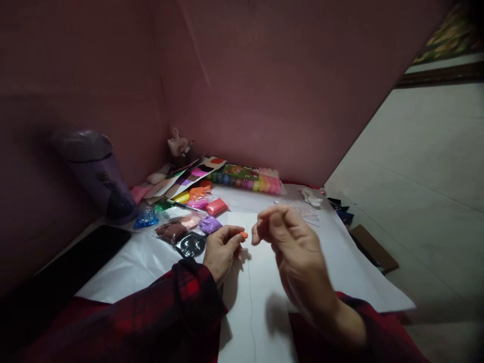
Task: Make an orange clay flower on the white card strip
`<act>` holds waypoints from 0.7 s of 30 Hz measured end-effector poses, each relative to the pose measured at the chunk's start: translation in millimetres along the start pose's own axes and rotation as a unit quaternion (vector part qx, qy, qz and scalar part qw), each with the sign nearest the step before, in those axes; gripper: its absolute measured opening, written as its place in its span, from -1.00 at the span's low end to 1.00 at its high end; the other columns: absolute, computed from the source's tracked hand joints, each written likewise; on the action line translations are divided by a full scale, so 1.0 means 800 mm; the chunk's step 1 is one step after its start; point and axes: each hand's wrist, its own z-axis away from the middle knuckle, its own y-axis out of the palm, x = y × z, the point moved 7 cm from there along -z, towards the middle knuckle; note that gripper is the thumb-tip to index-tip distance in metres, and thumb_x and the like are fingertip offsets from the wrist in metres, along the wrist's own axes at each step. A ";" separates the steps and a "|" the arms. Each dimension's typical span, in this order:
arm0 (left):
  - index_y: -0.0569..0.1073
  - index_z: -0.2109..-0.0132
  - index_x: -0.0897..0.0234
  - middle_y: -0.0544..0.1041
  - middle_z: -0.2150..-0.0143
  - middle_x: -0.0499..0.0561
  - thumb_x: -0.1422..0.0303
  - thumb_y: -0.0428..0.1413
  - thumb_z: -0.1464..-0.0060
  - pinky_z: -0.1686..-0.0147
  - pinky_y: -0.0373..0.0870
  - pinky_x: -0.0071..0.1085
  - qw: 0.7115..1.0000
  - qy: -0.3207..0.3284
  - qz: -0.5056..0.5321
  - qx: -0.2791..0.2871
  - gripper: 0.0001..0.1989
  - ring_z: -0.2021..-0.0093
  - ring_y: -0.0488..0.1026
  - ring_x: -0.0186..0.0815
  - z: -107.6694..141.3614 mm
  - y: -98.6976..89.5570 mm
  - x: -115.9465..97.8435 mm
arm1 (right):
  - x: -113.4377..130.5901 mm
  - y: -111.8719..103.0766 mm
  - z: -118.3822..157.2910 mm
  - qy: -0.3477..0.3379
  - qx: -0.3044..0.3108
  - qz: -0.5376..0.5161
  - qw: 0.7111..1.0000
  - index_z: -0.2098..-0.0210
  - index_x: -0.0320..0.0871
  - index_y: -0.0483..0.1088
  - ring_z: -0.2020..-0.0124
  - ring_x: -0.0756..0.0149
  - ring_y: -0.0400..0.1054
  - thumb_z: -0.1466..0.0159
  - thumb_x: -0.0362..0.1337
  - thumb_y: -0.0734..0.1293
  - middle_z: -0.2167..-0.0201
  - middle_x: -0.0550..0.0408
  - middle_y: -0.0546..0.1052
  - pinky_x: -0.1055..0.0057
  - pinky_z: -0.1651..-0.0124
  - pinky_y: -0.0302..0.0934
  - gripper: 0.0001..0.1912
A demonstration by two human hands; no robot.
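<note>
A small piece of orange clay (244, 235) is pinched between the thumb and fingertips of my left hand (223, 249), just above a white paper strip (236, 322). Down this strip runs a thin, wavy dark line. My right hand (293, 249) is raised to the right of the clay, its fingers loosely bent and apart, with nothing visible in them. Left of my left hand lie several small bags of coloured clay, among them a purple bag (210, 225), a black bag (191, 244) and a red bag (217, 206).
A purple canister (100, 176) stands at the left by the wall, behind a dark flat object (83, 257). Toward the back are colour-printed sheets (192, 176) and a long pack of coloured clay (245, 180). A crumpled white piece (312, 197) lies back right.
</note>
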 end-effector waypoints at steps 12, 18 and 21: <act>0.42 0.39 0.38 0.39 0.62 -0.11 0.19 0.29 0.19 0.68 0.26 -0.55 0.996 -0.053 -0.030 0.064 -0.66 0.66 0.30 -0.47 0.001 0.010 0.003 | -0.099 -0.027 0.002 -0.085 0.107 0.285 0.949 0.27 -0.13 0.38 0.35 0.28 0.37 -0.26 -0.42 0.24 0.37 0.06 0.45 0.36 0.28 0.27 -0.89; 0.42 0.34 0.38 0.41 0.58 -0.11 0.14 0.25 0.13 0.65 0.29 -0.53 0.995 -0.045 -0.024 0.084 -0.63 0.64 0.32 -0.47 0.007 0.012 0.002 | -0.088 -0.026 0.008 -0.156 0.128 0.282 0.938 0.23 -0.13 0.34 0.34 0.30 0.34 -0.27 -0.45 0.23 0.35 0.05 0.42 0.38 0.29 0.26 -0.87; 0.42 0.40 0.40 0.41 0.60 -0.08 0.11 0.23 0.11 0.69 0.24 -0.54 0.992 -0.057 -0.043 0.102 -0.62 0.67 0.28 -0.48 0.007 0.014 0.003 | -0.087 -0.030 0.008 -0.155 0.114 0.293 0.937 0.24 -0.14 0.34 0.35 0.31 0.34 -0.26 -0.48 0.21 0.37 0.06 0.42 0.38 0.29 0.26 -0.85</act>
